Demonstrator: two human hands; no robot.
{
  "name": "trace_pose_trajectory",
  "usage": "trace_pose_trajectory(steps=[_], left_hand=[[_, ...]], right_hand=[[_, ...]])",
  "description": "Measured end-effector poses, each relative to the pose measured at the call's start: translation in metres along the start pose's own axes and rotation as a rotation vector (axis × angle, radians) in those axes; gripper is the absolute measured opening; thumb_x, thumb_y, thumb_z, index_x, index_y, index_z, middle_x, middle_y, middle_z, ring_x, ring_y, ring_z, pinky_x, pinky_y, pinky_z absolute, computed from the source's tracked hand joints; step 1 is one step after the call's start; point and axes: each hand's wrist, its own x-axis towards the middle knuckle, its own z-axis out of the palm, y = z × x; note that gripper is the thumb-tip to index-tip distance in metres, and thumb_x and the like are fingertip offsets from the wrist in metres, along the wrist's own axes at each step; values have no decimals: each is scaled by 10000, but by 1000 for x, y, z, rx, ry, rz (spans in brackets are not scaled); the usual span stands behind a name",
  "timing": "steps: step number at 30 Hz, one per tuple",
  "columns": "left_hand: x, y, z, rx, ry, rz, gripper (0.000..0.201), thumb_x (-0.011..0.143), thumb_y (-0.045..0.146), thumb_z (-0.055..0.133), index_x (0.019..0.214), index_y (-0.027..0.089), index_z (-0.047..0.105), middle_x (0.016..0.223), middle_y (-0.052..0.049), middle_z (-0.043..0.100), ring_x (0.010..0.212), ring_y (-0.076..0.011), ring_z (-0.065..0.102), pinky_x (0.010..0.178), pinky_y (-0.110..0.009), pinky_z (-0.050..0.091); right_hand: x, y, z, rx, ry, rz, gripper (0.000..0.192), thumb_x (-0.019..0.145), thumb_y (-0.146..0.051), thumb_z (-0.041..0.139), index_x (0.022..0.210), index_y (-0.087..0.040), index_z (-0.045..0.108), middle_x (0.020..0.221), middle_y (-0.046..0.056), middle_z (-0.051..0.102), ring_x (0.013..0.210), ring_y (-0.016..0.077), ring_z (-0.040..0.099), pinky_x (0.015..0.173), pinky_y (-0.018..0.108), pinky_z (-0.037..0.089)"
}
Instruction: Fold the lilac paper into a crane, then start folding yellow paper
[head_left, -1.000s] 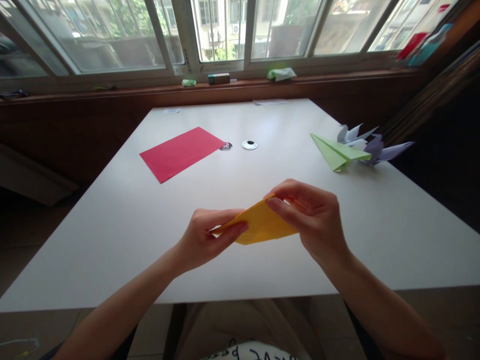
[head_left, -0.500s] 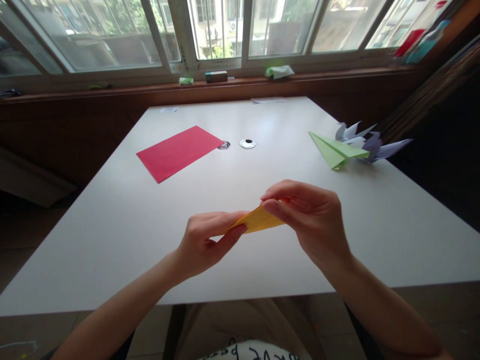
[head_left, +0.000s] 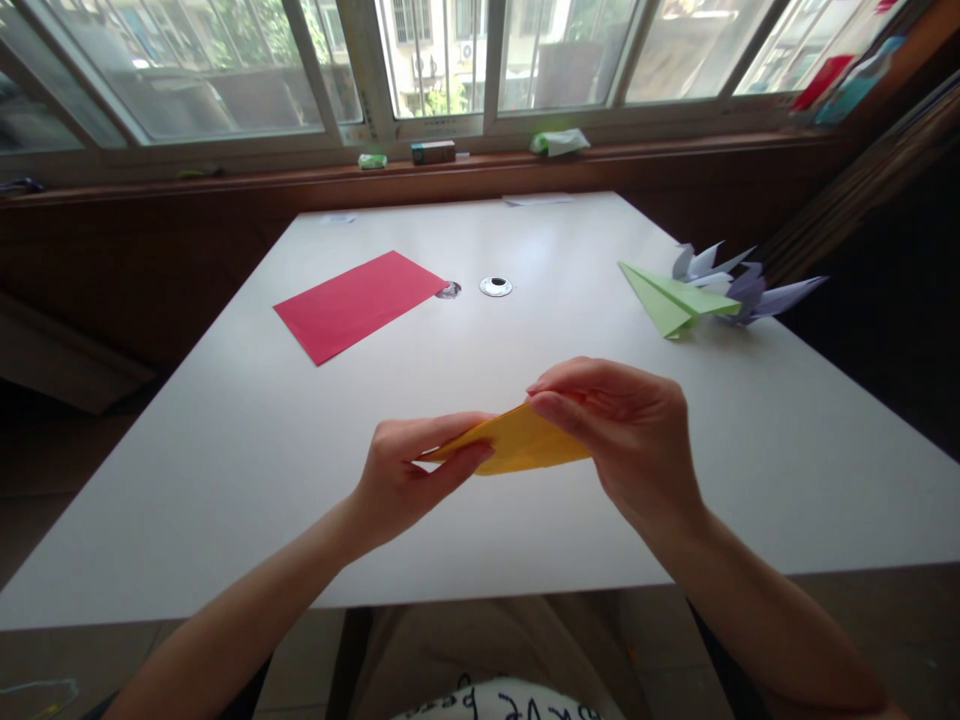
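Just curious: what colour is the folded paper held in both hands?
Yellow-orange folded paper, seen in the head view.

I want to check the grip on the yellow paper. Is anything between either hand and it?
Nothing visible. The left hand and right hand both pinch the yellow paper directly, held above the table.

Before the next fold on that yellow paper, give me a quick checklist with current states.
1. Left hand pinches the yellow paper at its near end: ok.
2. Right hand pinches its far end: ok.
3. Paper held clear above the white table: ok.
4. Table under the hands free of other items: ok; red sheet and green paper plane lie well away.
5. Edges of the yellow paper aligned: cannot tell, fingers cover them.
6. Existing crease sharp: cannot tell.
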Motion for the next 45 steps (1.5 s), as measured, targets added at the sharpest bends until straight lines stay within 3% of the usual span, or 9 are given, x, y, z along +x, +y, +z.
trace_pose_trajectory(steps=[5,11,16,19,32,37,41,43,45], left_hand=[[3,0,-1,-109,86,-169,75,733,180,693,806,194,708,726,10,712,606,-99,644,539,-143,513],[9,-9,-1,-314,379,-459,184,619,246,789,720,182,650,654,31,642,606,-96,603,524,-156,488],[14,-24,1,-400,299,-639,214,666,341,751,749,162,669,689,6,646,626,-96,578,539,-164,459],[13,-36,6,-415,250,-680,240,702,385,714,745,151,682,694,-3,646,637,-95,555,560,-173,442],[15,-50,1,-451,211,-698,266,661,409,742,767,168,706,802,-54,702,738,-142,624,651,-242,487],[17,-45,-2,-432,270,-644,229,613,356,786,733,178,708,790,-42,706,754,-137,631,700,-251,493],[17,-31,-4,-384,322,-471,163,616,301,793,698,191,705,726,-18,697,719,-130,623,662,-237,488],[17,-26,-5,-383,330,-411,139,636,284,782,683,189,693,697,-8,689,697,-122,620,651,-228,489],[17,-26,-7,-395,322,-410,142,660,285,765,691,180,675,694,-3,683,692,-119,625,656,-225,498]], right_hand=[[2,3,-3,-78,42,-27,60,725,-201,710,709,-247,675,694,-60,672,645,81,599,589,195,481],[13,9,-12,-470,-40,-63,79,721,-265,702,681,-203,675,663,-14,678,625,121,603,620,253,490],[28,32,-21,-354,-222,193,179,695,-347,704,697,-170,673,680,20,675,638,150,617,592,265,497],[30,48,-25,-286,-252,314,244,671,-394,714,686,-156,664,665,30,664,626,146,604,579,263,486],[20,62,-32,-249,-153,291,310,648,-446,722,700,-147,655,684,44,669,646,161,620,595,286,508],[15,59,-31,-475,-60,-59,132,746,-309,668,697,-189,645,673,8,657,621,136,592,635,291,497],[11,46,-30,-538,25,-338,94,766,-206,648,675,-217,626,660,-2,639,614,129,571,598,276,468],[11,42,-29,-511,30,-361,93,761,-204,654,675,-221,623,666,0,640,621,132,572,599,278,466],[11,43,-28,-475,5,-275,83,757,-235,661,683,-217,627,671,1,643,626,132,573,616,283,475]])
